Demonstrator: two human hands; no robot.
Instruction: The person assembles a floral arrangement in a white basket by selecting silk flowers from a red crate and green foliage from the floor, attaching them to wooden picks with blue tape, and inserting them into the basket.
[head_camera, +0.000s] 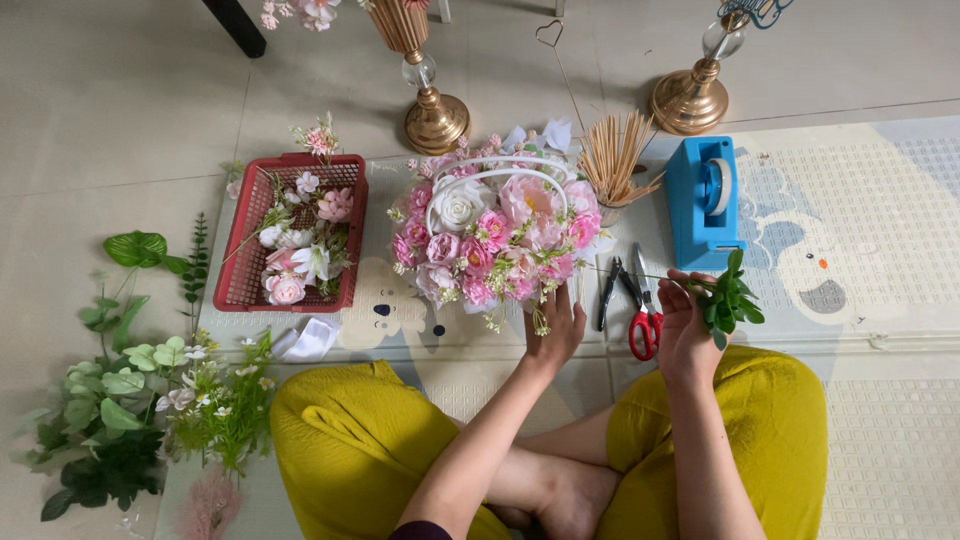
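Right hand (683, 318) closed around a small sprig of green artificial leaves (729, 298), thin stem pinched between the fingers, leaf cluster sticking out to the right just below the blue tape dispenser (704, 201). Left hand (557, 326) spread flat and open, fingertips touching the front lower edge of the white wire basket packed with pink and white artificial flowers (492, 232), holding nothing. Between the two hands, lying on the pale patterned foam mat (880, 250): red-handled scissors (643, 318) and dark pliers (610, 288), side by side, just left of the right hand. Behind the flower basket, a bundle of thin wooden sticks (614, 158) standing upright in a small holder, close to the tape dispenser. Farther back on the tiled floor, two gold metal stand bases (436, 118), one behind the basket, the other behind the dispenser. Left of the flower basket, a red plastic crate (254, 232) with loose pink and white blooms inside. Lower left, off the mat, a heap of green artificial foliage (112, 400) with small white blossoms. Nearest the camera, crossed legs in mustard-yellow trousers (350, 445).
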